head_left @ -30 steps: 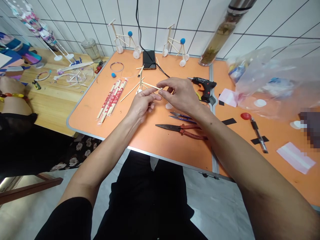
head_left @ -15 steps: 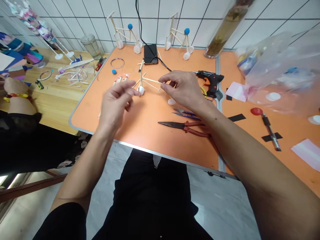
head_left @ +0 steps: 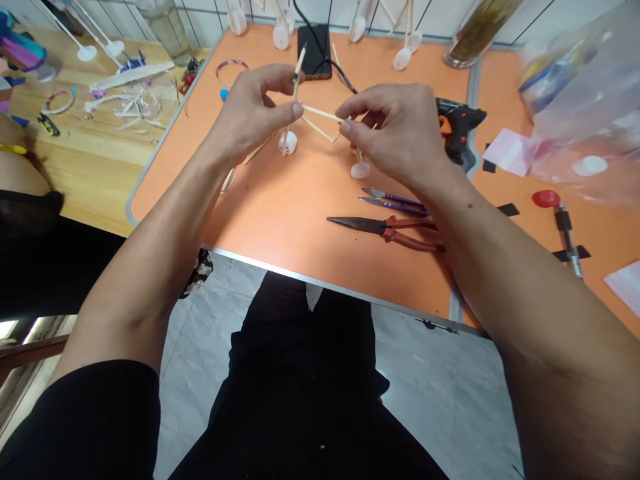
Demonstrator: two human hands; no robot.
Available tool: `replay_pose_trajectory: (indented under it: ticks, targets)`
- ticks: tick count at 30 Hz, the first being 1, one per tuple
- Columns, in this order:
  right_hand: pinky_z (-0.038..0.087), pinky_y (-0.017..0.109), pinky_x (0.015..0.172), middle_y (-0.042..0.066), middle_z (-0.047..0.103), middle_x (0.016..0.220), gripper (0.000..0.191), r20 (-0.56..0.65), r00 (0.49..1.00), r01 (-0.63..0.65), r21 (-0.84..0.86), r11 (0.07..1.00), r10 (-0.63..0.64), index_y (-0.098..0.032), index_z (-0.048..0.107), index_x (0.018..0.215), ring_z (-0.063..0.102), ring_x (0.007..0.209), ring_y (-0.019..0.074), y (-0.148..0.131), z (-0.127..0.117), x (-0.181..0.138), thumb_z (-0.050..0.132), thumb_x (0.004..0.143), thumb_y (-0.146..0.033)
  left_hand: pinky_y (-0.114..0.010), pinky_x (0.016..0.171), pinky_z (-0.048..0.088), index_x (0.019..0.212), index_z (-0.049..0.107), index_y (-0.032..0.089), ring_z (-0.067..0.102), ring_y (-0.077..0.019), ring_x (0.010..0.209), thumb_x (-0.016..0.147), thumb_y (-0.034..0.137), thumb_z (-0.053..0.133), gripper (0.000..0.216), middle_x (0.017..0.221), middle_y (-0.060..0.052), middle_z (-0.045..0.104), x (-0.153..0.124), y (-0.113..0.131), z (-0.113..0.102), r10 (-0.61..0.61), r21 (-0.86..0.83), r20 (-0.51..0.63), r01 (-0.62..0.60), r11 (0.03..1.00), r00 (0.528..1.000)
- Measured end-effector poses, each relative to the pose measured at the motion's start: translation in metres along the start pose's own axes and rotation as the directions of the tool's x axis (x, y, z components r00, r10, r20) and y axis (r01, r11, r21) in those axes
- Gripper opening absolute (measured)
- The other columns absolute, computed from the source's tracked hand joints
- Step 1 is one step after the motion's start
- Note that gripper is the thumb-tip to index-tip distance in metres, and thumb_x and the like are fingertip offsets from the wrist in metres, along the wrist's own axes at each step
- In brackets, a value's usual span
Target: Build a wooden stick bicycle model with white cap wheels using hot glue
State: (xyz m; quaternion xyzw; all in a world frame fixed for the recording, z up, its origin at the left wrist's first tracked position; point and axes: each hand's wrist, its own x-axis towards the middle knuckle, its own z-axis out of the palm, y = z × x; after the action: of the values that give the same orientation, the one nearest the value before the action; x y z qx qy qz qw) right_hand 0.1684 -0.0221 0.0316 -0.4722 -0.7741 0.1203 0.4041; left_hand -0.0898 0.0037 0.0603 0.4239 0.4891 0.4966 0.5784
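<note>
A small tricycle model (head_left: 321, 113) made of thin wooden sticks stands on the orange table between my hands. One white round wheel (head_left: 287, 143) is at its left end, and another white wheel (head_left: 360, 170) shows below my right hand. My left hand (head_left: 257, 110) is closed around the model's upright stick (head_left: 299, 65), thumb in front and fingers behind. With thumb and forefinger, my right hand (head_left: 393, 127) pinches the far right end of the upper crossbar. My right fingers partly hide the rear joint.
Red-handled pliers (head_left: 385, 228) and thread snips (head_left: 393, 202) lie in front of my right hand. A glue gun (head_left: 460, 127) is behind my right wrist. A phone (head_left: 315, 53), cable and similar models (head_left: 281, 37) stand along the back. Another person's arm (head_left: 20, 177) is at left.
My left hand has moved from beside the model onto its upright stick and closed there. My right hand keeps its pinch. The view has tipped downward.
</note>
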Motion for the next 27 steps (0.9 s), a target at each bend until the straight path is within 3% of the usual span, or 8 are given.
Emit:
replay_pose_trajectory:
  ticks: [2, 5, 10, 13, 18, 23, 25, 27]
  targets:
    - [0.057, 0.042, 0.077, 0.002, 0.090, 0.096, 0.028, -0.023, 1.000, 0.016, 0.010, 1.000, -0.016, -0.028, 0.093, 0.101, 0.075, 0.077, 0.0241, 0.002, 0.002, 0.001, 0.077, 0.088, -0.009, -0.026, 0.101, 0.070, 0.102, 0.086, 0.026, 0.073, -0.0273, 0.144, 0.102, 0.003, 0.084, 0.022, 0.114, 0.002, 0.087, 0.004, 0.000, 0.003, 0.149, 0.277, 0.133, -0.181, 0.944, 0.980]
    - [0.058, 0.044, 0.076, 0.002, 0.087, 0.090, 0.027, -0.049, 0.998, 0.029, 0.057, 0.998, -0.026, -0.029, 0.092, 0.100, 0.074, 0.070, 0.0242, 0.008, 0.004, 0.002, 0.079, 0.086, -0.010, -0.037, 0.099, 0.075, 0.089, 0.086, 0.027, 0.076, -0.0344, 0.141, 0.101, 0.012, 0.087, 0.020, 0.105, -0.002, 0.086, 0.013, -0.004, 0.003, 0.288, 0.422, 0.232, -0.363, 0.830, 0.929]
    - [0.058, 0.045, 0.073, 0.003, 0.085, 0.085, 0.022, -0.064, 0.997, 0.050, 0.134, 0.990, -0.042, -0.028, 0.092, 0.099, 0.076, 0.070, 0.0254, 0.017, 0.005, 0.006, 0.081, 0.084, -0.017, -0.055, 0.105, 0.073, 0.090, 0.084, 0.029, 0.080, -0.0265, 0.096, 0.106, 0.014, 0.078, 0.023, 0.089, -0.002, 0.078, 0.022, -0.011, -0.004, 0.383, 0.531, 0.307, -0.491, 0.691, 0.871]
    - [0.058, 0.044, 0.068, 0.003, 0.083, 0.081, 0.018, -0.057, 0.998, 0.037, 0.155, 0.987, -0.029, -0.029, 0.091, 0.098, 0.079, 0.070, 0.0268, 0.019, 0.005, 0.011, 0.082, 0.083, -0.024, -0.054, 0.096, 0.073, 0.086, 0.082, 0.030, 0.073, -0.0230, 0.080, 0.108, 0.015, 0.075, 0.027, 0.084, -0.002, 0.074, 0.019, -0.011, -0.006, 0.403, 0.532, 0.338, -0.525, 0.664, 0.851]
    - [0.057, 0.044, 0.068, 0.003, 0.084, 0.083, 0.020, -0.039, 0.999, 0.033, 0.175, 0.984, -0.026, -0.032, 0.091, 0.097, 0.075, 0.069, 0.0246, 0.021, 0.007, 0.019, 0.081, 0.081, -0.026, -0.044, 0.086, 0.074, 0.085, 0.080, 0.028, 0.067, -0.0187, 0.077, 0.105, 0.012, 0.077, 0.026, 0.087, -0.001, 0.078, 0.009, -0.009, -0.003, 0.405, 0.523, 0.356, -0.539, 0.661, 0.842]
    - [0.053, 0.040, 0.067, 0.002, 0.086, 0.088, 0.028, -0.056, 0.998, 0.046, 0.171, 0.984, -0.037, -0.028, 0.093, 0.099, 0.074, 0.071, 0.0219, 0.020, 0.007, 0.020, 0.075, 0.082, -0.015, -0.047, 0.084, 0.071, 0.089, 0.083, 0.033, 0.068, -0.0227, 0.079, 0.098, 0.019, 0.090, 0.017, 0.088, -0.002, 0.079, 0.010, -0.016, -0.008, 0.379, 0.478, 0.239, -0.448, 0.756, 0.894]
    - [0.054, 0.038, 0.068, 0.001, 0.085, 0.086, 0.026, -0.043, 0.999, 0.013, 0.157, 0.987, -0.006, -0.030, 0.092, 0.098, 0.076, 0.073, 0.0224, 0.019, 0.007, 0.019, 0.076, 0.085, -0.014, -0.046, 0.080, 0.067, 0.100, 0.088, 0.034, 0.071, -0.0242, 0.082, 0.093, 0.020, 0.091, 0.017, 0.106, -0.001, 0.083, 0.007, -0.020, -0.014, 0.435, 0.453, 0.221, -0.486, 0.747, 0.873]
    - [0.057, 0.038, 0.072, 0.000, 0.086, 0.087, 0.023, -0.029, 0.999, -0.017, 0.126, 0.992, 0.021, -0.030, 0.090, 0.098, 0.076, 0.075, 0.0220, 0.017, 0.006, 0.019, 0.078, 0.087, -0.013, -0.043, 0.081, 0.065, 0.111, 0.089, 0.037, 0.071, -0.0221, 0.083, 0.094, 0.025, 0.089, 0.021, 0.120, 0.000, 0.085, -0.006, -0.023, -0.018, 0.544, 0.433, 0.177, -0.562, 0.705, 0.820]
